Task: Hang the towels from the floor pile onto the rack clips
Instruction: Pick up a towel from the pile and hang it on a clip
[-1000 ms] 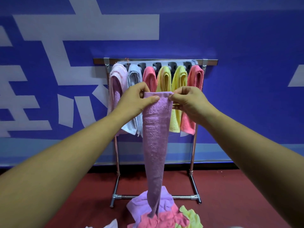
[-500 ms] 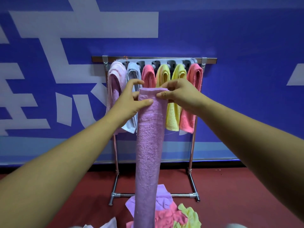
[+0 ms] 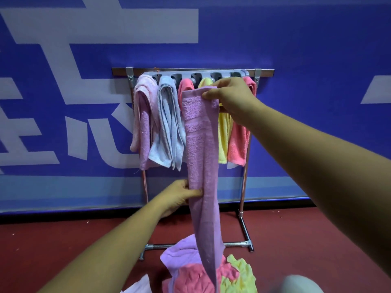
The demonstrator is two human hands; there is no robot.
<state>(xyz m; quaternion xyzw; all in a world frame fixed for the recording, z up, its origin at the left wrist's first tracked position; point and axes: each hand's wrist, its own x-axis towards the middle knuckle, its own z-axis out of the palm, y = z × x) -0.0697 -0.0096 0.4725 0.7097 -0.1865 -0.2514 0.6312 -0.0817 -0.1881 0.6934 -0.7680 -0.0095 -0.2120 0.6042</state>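
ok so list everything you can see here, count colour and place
rack: 1, silver metal, on the floor against the wall
clip strip: 1, grey, along the rack top
pale pink towel: 1, hung far left
light blue towel: 1, hung beside it
coral towels: 2, hung, one left of centre, one far right
yellow towel: at least 1, hung, partly hidden
purple towel: 1, held up before the rack
floor pile: 1, purple, pink, yellow, white towels, below the rack
wall: 1, blue, white lettering
floor: 1, red
grey blur: 1, bottom right, unidentifiable
left hand: 1, grips the purple towel midway
right hand: 1, pinches its top edge
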